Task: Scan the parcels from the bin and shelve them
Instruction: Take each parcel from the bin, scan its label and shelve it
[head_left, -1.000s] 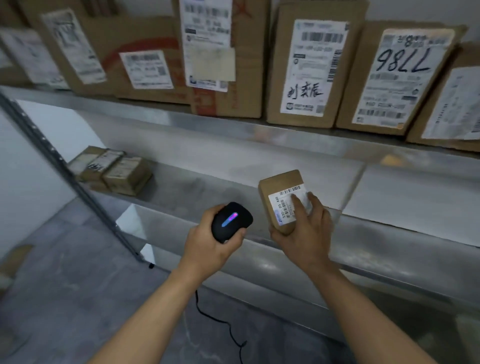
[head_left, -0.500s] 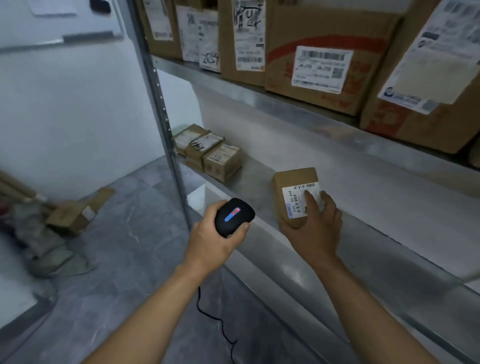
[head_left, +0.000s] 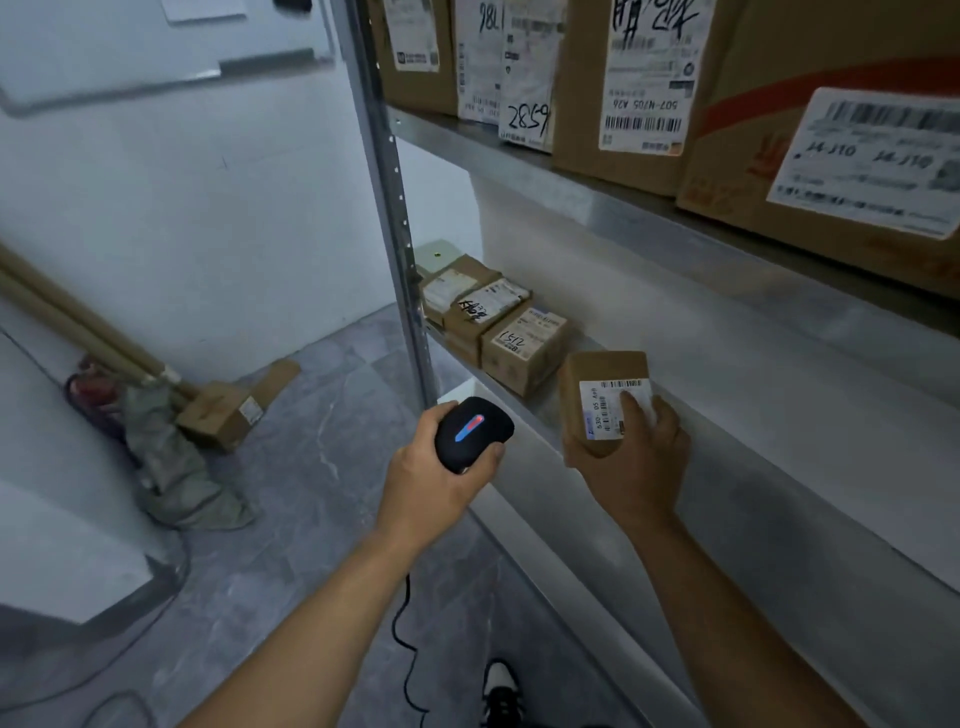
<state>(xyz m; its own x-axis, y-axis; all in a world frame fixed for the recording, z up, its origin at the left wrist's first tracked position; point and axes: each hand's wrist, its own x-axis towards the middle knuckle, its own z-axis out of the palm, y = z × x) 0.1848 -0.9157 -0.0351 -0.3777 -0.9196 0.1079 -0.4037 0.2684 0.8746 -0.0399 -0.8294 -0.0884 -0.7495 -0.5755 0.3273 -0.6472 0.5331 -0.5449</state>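
The right hand (head_left: 631, 462) grips a small brown parcel (head_left: 602, 387) from below and behind, fingers curled round it with one fingertip lying on its white barcode label (head_left: 613, 410). The parcel stands upright over the front part of the lower shelf (head_left: 727, 467); whether its base touches the shelf cannot be told. The left hand (head_left: 436, 483) is wrapped round a black scanner (head_left: 472, 431), whose top shows a lit strip of blue and red; the scanner sits just left of the parcel, apart from it. A thin black cable (head_left: 405, 639) hangs below the left wrist down toward the grey floor (head_left: 291, 519).

Farther back on the same shelf, three small labelled boxes (head_left: 493, 322) sit close together against the metal upright (head_left: 395, 208). The upper shelf (head_left: 675, 218) carries a row of larger cardboard cartons (head_left: 623, 78) with shipping labels. On the floor to the left, a cardboard box (head_left: 228, 410) lies beside a crumpled cloth (head_left: 176, 467) near the white wall (head_left: 182, 182). A black and white shoe (head_left: 501, 691) shows at the bottom edge.
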